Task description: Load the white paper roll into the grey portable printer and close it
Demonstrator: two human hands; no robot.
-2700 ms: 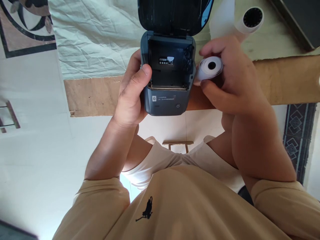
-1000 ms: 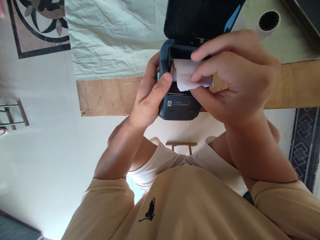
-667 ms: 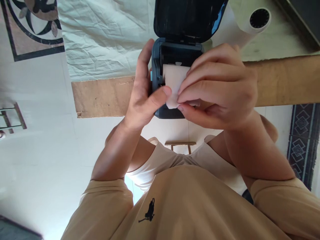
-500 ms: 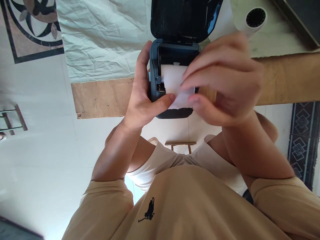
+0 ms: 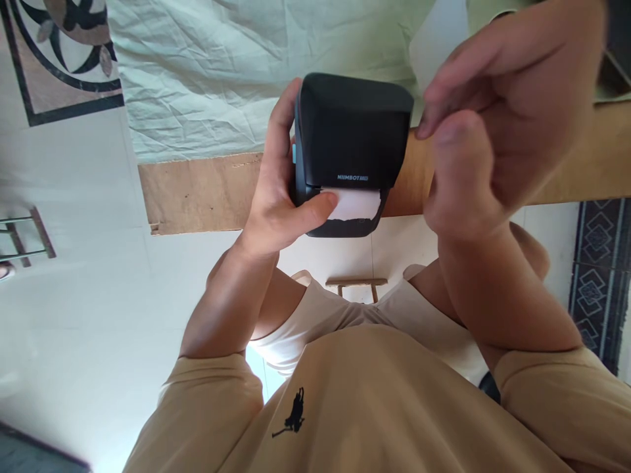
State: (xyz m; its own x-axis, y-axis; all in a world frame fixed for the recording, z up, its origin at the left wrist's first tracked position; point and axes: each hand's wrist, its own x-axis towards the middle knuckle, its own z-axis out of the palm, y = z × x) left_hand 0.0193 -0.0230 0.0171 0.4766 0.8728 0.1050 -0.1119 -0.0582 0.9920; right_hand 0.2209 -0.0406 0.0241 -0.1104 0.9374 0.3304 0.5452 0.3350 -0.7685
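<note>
A black label printer (image 5: 353,128) marked NIIMBOT is in my left hand (image 5: 280,200), above the table's front edge. My left fingers wrap around its left side, and the thumb rests on the white label paper (image 5: 355,205) that sticks out at the front. The lid is down over the roll; I cannot tell whether it is latched. To the right of the printer, apart from it, my right hand (image 5: 503,118) is raised with loosely curled fingers and the thumb apart. Nothing shows in it.
A pale green cloth (image 5: 207,72) covers the table, leaving a bare wooden edge (image 5: 197,194) along the front. A white sheet (image 5: 438,39) lies behind my right hand. A dark object at the far right is partly hidden. Below is a wooden stool (image 5: 355,283).
The printer's lid has swung down and now covers the paper roll. My right hand has come off the paper and moved up and right. My left hand keeps its hold.
</note>
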